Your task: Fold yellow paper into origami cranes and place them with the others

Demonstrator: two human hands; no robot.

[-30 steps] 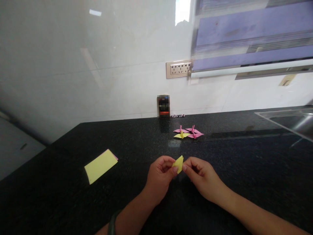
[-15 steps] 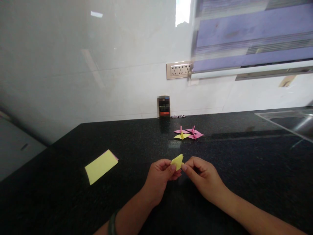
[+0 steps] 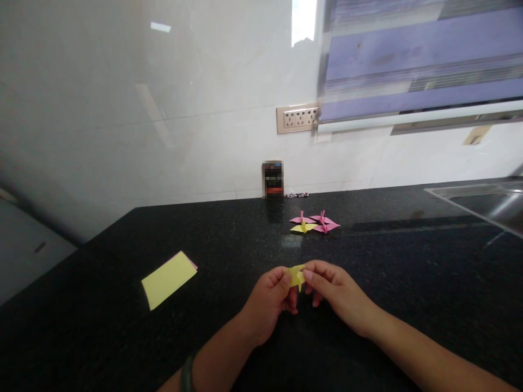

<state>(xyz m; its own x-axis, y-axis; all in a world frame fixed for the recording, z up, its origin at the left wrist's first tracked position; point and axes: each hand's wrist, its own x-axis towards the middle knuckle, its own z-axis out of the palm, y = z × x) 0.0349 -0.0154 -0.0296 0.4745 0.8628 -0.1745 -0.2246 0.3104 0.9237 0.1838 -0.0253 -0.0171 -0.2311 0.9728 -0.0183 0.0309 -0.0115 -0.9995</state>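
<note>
Between my two hands is a small folded piece of yellow paper (image 3: 295,276), with a narrow point sticking down from its right part. My left hand (image 3: 269,296) pinches its left side between thumb and fingers. At the right side, the thumb and forefinger of my right hand (image 3: 337,291) close on the paper, hiding part of its folds. Beyond my hands, a yellow paper crane (image 3: 303,227) sits on the dark countertop (image 3: 229,239) beside several pink paper cranes (image 3: 326,226).
Flat yellow paper sheets (image 3: 169,280) with a pink edge beneath lie at the left. A dark, pixelated upright object (image 3: 273,178) leans by the wall, next to a small beaded strand (image 3: 297,195). A sink (image 3: 486,204) is set into the counter at the right.
The yellow folded paper has turned from pointing upward to lying more sideways, with a point now hanging down. My right hand has shifted slightly up and left over its right side.
</note>
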